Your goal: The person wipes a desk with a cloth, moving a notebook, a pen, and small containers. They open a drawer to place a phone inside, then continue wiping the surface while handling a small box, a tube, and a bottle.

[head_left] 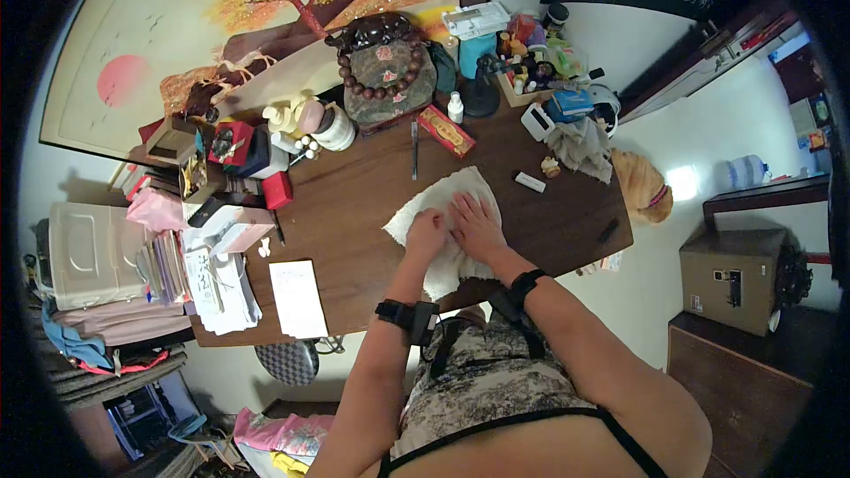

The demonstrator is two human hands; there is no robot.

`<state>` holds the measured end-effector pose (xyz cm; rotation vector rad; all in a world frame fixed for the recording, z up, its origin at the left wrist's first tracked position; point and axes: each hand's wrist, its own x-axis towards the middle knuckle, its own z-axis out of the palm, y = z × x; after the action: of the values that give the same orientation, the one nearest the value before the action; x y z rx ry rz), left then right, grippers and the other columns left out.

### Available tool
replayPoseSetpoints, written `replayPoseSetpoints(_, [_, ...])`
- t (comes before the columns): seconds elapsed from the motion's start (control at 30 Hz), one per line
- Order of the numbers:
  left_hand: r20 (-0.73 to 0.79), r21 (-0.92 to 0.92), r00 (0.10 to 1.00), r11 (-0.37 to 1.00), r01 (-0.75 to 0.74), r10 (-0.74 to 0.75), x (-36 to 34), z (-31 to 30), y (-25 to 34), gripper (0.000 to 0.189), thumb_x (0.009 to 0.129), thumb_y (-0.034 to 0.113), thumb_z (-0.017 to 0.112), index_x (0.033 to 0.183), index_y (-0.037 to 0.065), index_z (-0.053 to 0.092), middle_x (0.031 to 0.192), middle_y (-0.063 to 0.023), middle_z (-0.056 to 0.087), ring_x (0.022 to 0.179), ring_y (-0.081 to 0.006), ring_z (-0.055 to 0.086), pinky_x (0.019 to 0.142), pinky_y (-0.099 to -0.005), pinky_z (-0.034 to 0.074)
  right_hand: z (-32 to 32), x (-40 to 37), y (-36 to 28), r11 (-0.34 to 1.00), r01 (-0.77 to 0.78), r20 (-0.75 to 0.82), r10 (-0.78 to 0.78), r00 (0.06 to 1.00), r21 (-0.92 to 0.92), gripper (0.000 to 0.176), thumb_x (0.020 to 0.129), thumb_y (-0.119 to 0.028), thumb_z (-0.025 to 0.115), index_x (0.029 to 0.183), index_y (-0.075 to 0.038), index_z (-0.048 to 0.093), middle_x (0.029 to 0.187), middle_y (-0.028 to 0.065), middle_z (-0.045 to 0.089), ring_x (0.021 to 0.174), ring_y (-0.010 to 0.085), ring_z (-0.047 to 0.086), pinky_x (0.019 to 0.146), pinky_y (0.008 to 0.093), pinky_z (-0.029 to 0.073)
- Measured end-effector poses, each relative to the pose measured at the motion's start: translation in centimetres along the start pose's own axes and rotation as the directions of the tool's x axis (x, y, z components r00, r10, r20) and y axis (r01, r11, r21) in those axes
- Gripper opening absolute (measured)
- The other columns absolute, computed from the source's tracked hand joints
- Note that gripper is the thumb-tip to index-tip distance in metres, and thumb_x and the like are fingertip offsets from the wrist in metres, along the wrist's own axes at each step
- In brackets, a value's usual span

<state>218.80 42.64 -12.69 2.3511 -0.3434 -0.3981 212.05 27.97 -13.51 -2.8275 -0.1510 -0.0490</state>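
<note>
A white cloth (pixel 447 195) lies spread on the brown wooden table, with its near end hanging toward the table's front edge. My left hand (pixel 427 235) rests on the cloth's left part, its fingers curled in and pinching the fabric. Beside it, my right hand (pixel 476 227) lies flat on the cloth with the fingers stretched out. Both wrists wear black straps. Close to the right hand are a small white box-like item (pixel 529 181) and a small tan object (pixel 551 166). Beyond the cloth lie a red box (pixel 446 131) and a dark pen-like stick (pixel 414 150).
On the table (pixel 345 212), a paper sheet (pixel 298 299) and stacked books (pixel 164 270) lie left. Bottles, a beaded stone ornament (pixel 390 80) and a grey cloth (pixel 582 149) line the back. A dog (pixel 642 184) is on the floor by the right edge.
</note>
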Motion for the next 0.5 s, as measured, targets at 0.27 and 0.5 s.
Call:
replayPoseSetpoints(0.27, [0.073,-0.209,0.985,0.963,0.171,-0.159,0.9,-1.0,3.8,0.031,0.088,0.018,0.058,0.116,0.006,0.054,0.093,-0.019,0.066,0.085,-0.0333,0.066,0.074,-0.0426,0.051,-3.3,8.6,1.9,0.904,-0.318,-0.282,0.397,0.873,0.287,0.076,0.07,-0.029,0.08,0.133,-0.005,0.045,0.131,0.0137,0.047,0.123,0.0335,0.043,0.101,0.0484,0.037])
replayPoseSetpoints(0.5, [0.492,-0.52,0.871,0.799,0.303,-0.01,-2.6,3.7,2.8,0.032,0.09,0.016,0.059,0.12,0.005,0.054,0.091,-0.007,0.066,0.077,-0.0178,0.062,0.066,-0.0324,0.05,-1.8,12.9,5.0,0.87,-0.392,-0.205,0.459,0.864,0.298,0.066,0.068,-0.023,0.08,0.124,-0.004,0.051,0.116,0.0153,0.055,0.111,0.035,0.051,0.095,0.0441,0.043])
